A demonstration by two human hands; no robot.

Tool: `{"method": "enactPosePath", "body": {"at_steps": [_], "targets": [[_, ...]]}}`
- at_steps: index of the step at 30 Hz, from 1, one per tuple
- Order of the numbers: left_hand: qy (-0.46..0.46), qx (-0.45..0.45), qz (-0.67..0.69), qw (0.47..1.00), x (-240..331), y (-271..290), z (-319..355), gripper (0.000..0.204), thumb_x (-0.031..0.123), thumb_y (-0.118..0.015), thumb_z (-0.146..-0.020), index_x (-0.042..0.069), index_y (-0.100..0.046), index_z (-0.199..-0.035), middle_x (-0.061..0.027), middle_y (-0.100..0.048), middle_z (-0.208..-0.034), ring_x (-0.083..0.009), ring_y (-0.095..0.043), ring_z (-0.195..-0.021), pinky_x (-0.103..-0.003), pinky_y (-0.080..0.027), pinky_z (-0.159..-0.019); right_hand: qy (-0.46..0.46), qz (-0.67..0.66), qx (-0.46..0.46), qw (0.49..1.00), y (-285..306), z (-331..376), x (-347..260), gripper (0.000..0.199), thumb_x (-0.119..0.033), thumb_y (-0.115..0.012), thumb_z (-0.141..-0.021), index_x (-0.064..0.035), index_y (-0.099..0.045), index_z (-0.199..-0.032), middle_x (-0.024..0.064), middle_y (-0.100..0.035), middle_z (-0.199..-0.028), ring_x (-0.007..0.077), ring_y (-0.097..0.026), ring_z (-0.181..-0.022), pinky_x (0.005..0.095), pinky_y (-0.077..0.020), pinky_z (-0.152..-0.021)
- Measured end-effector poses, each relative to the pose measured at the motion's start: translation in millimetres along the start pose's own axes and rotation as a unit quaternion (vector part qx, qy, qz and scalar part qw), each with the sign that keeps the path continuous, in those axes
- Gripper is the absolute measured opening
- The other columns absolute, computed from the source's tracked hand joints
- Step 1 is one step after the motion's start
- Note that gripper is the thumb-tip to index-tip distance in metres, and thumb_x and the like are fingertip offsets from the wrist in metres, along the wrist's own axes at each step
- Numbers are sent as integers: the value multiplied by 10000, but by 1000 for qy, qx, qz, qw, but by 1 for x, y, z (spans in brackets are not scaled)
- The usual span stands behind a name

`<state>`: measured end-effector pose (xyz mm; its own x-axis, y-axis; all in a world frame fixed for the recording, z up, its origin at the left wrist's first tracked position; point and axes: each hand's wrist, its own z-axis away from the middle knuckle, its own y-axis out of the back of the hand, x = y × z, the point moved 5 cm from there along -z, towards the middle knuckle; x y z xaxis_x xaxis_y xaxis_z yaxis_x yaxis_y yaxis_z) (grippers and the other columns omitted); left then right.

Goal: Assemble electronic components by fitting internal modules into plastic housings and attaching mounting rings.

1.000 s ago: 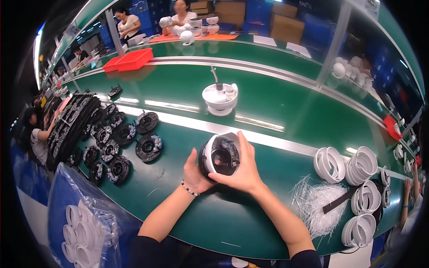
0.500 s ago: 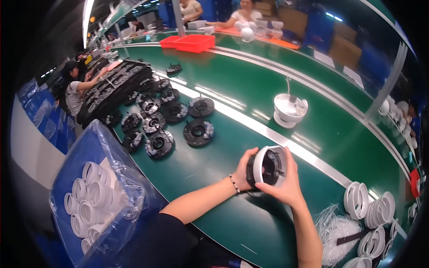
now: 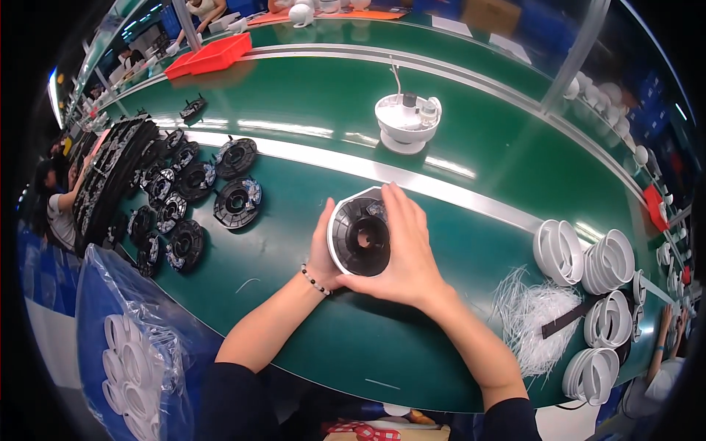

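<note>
Both my hands hold one round part (image 3: 360, 235) over the green bench (image 3: 309, 309): a white shell with a black ring-shaped insert and a centre hole facing me. My left hand (image 3: 322, 250), with a bead bracelet at the wrist, cups its left side. My right hand (image 3: 406, 246) wraps its right side, fingers reaching over the top edge. The part's underside is hidden by my palms.
Several black ring inserts (image 3: 237, 202) lie to the left beside a long black stack (image 3: 110, 173). A white bowl-shaped unit (image 3: 407, 121) stands on the far belt. White rings (image 3: 585, 261) and a white tie bundle (image 3: 529, 323) sit right. A bagged blue bin of white rings (image 3: 129, 360) is lower left.
The view has swung across the bench and back toward the part. Both hands have stayed on the round part, which now faces me more squarely.
</note>
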<state>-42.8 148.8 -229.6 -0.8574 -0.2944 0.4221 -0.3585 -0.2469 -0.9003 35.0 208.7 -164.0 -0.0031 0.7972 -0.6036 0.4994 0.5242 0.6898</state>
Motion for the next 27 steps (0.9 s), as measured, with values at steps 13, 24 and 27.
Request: {"method": "enactPosePath", "body": {"at_steps": [13,24,27], "targets": [[42,-35,-7,998,0,-7,7,655,582,-293,-828,56,-423,-1196,-127,-493,-1150,-241,-488,-1054,-377,-403,-905,48,-6,-57,997,4,0,5,1105,-347,-799,-402,50,-225,-1258,211,-294,-1263,355,-281,-1183,456,-296,-928],[-54,-6,-111,992,-17,-32,-4,582,429,-452,-765,23,-413,-1180,-120,-504,-1129,-220,-499,-1026,-354,-409,-882,-79,17,83,993,20,15,17,1169,-430,-781,-429,63,-151,-1280,250,-276,-1261,385,-302,-1142,452,-278,-941],[-43,-41,-115,992,-21,-33,-11,725,594,-403,-761,27,-388,-1211,-124,-485,-1156,-235,-484,-1052,-367,-398,-900,-66,-17,88,994,25,16,23,1173,-433,-789,-427,66,-156,-1279,252,-275,-1264,384,-296,-1149,446,-273,-951]]}}
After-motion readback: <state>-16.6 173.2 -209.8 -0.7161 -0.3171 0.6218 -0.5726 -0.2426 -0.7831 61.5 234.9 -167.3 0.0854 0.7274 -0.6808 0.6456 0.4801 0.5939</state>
